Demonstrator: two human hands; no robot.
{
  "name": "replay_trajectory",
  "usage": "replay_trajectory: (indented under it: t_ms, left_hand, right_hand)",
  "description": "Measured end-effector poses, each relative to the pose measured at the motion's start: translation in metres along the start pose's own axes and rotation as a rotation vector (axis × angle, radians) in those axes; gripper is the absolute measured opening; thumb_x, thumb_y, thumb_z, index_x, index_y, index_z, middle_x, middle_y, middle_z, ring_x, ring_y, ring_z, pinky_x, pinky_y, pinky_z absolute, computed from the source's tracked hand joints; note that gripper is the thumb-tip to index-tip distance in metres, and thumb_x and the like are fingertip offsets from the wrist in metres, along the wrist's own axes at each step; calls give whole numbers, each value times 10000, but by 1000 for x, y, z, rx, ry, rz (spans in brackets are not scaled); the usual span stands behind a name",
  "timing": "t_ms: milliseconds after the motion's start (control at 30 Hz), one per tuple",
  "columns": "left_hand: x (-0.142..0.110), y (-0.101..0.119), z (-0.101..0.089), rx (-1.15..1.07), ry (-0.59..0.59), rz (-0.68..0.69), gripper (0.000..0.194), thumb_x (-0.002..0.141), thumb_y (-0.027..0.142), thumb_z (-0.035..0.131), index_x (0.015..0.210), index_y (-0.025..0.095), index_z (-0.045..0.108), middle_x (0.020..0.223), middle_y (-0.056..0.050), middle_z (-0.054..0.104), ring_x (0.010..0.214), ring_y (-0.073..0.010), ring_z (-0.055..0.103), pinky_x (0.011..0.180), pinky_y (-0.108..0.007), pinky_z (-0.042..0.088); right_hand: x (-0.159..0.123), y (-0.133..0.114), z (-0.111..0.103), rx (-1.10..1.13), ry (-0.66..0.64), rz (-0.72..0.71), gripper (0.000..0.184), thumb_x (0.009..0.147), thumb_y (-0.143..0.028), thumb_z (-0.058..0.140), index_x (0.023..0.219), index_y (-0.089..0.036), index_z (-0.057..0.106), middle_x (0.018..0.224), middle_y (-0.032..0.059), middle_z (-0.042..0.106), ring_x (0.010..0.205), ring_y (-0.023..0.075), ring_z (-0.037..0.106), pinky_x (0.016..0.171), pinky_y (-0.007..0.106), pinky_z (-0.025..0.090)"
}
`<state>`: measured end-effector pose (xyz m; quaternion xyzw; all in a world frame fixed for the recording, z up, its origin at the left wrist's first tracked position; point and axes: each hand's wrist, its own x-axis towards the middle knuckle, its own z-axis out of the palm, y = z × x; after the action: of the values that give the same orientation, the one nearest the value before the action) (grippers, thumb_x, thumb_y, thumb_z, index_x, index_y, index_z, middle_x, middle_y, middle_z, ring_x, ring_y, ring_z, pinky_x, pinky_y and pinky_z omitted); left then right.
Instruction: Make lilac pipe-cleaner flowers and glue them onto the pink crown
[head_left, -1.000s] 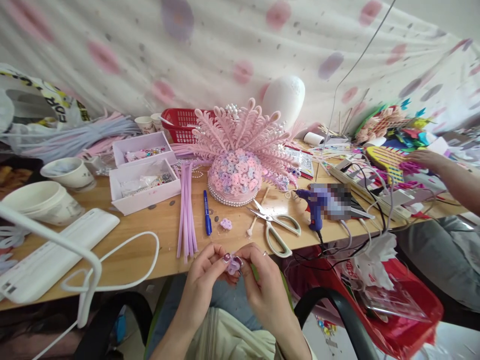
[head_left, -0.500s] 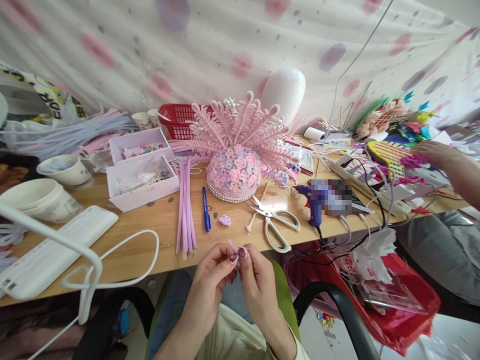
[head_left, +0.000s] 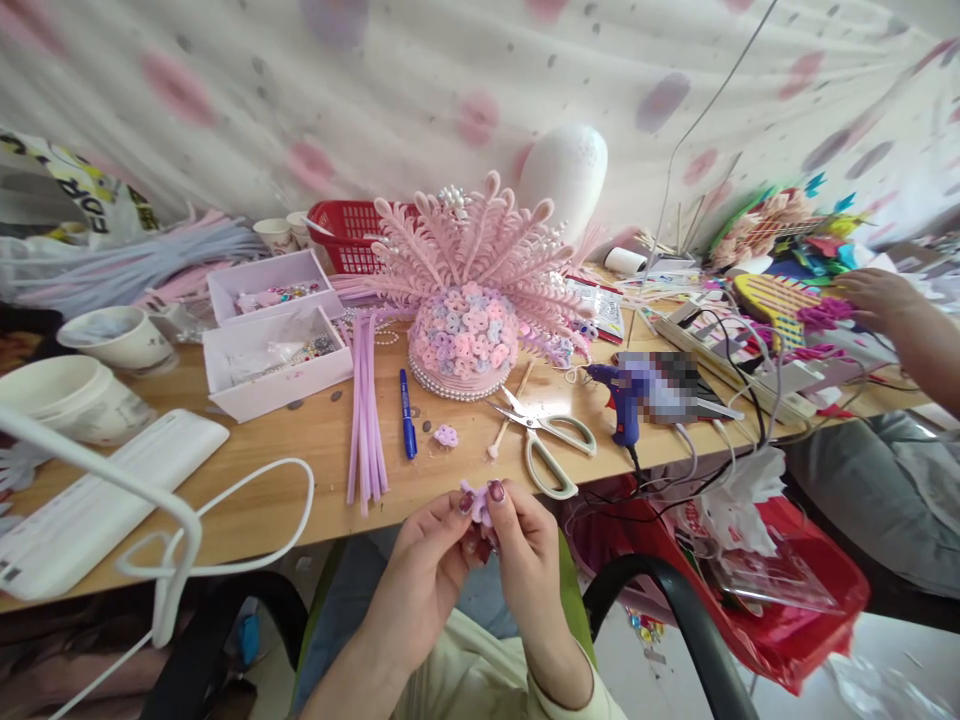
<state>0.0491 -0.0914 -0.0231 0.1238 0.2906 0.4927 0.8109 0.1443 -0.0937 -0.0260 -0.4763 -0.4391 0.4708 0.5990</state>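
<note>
Between my fingertips, just off the table's front edge, is a small lilac pipe-cleaner flower (head_left: 480,508). My left hand (head_left: 427,560) pinches one side of it and my right hand (head_left: 523,550) pinches the other, partly hiding it. A similar lilac flower (head_left: 445,435) lies on the table beyond. Left of that are a blue marker (head_left: 407,414) and a bundle of lilac pipe cleaners (head_left: 366,410). White-handled scissors (head_left: 544,438) lie spread apart on the right, over a thin stick (head_left: 510,412). Farther back sits a headdress-like piece (head_left: 465,340) with fuzzy flowers, pearls and pink plumes.
A blue glue gun (head_left: 624,400) with cables stands on the right. White boxes (head_left: 277,378) of beads, paper cups (head_left: 116,338) and a white lamp base (head_left: 112,500) occupy the left. A co-worker's hand (head_left: 877,298) reaches in at far right. A red bin (head_left: 817,610) is below.
My fingertips have parted slightly, and more of the lilac flower shows between them. The view has shifted a little; the co-worker's hand stays near the yellow striped piece.
</note>
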Motion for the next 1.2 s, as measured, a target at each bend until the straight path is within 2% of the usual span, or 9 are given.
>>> replay_trajectory:
  t_ms: [100,267,367,500,667,833,900,1033,1200]
  left_hand:
    - [0,1,1,4,27,18,295,636,324,931,713,122,731,674,2,640,603,-77,537,581,-171,473]
    - [-1,20,-4,209,131,208,352,613,409,933,717,142,728,594,24,646,511,-76,547,497,-168,467]
    - [-4,30,-8,392,170,320,352,623,411,925,792,146,765,645,0,713,513,-100,596,499,-191,502]
    - [-8,29,-7,479,216,344,297,676,390,890,797,150,764,663,-7,724,564,-126,639,557,-213,546]
    - [-9,23,-1,629,156,350,268,740,405,830,766,164,715,651,-7,697,563,-143,629,581,-240,554]
    - [-13,20,2,932,86,513,137,918,330,628,856,216,671,773,-1,687,640,-137,625,623,-208,523]
    - [-15,20,1,1046,52,541,170,964,293,546,853,221,653,752,7,648,643,-134,601,610,-197,497]
    - [-13,24,-5,1001,7,477,233,973,328,530,779,211,583,662,31,552,550,-114,502,515,-194,422]
    - [-2,36,-11,739,-112,235,328,927,457,601,726,205,537,528,62,492,431,-87,403,420,-189,342]
  right_hand:
    - [1,-1,5,-11,74,-6,539,905,-615,598,573,-210,471,495,-55,407,421,89,358,382,213,311]
    - [9,-13,6,-73,-101,-33,576,890,-639,604,531,-199,504,468,-42,444,426,93,375,430,228,360]
    - [11,-15,4,-67,-119,-20,600,859,-656,636,505,-197,484,449,-48,432,417,82,329,418,222,321]
    - [8,-9,1,-70,-131,-5,596,898,-672,570,543,-207,455,478,-54,401,444,90,315,428,228,299]
    - [0,-1,-2,-187,-42,-63,514,1002,-615,417,684,-215,464,608,-39,453,548,118,380,491,244,321]
    - [-2,1,-2,-238,-116,-100,438,1041,-499,411,694,-231,405,589,-58,424,514,109,355,482,244,302]
    - [-1,1,-2,-205,-154,-83,432,1044,-484,407,693,-233,406,571,-64,415,496,106,350,473,242,305]
    - [1,-1,-4,-164,-184,-57,439,1032,-481,450,676,-225,425,578,-64,412,505,103,348,477,238,300]
    - [3,-3,-8,-97,-279,-35,439,1022,-500,475,686,-216,476,558,-59,457,499,105,409,501,239,332]
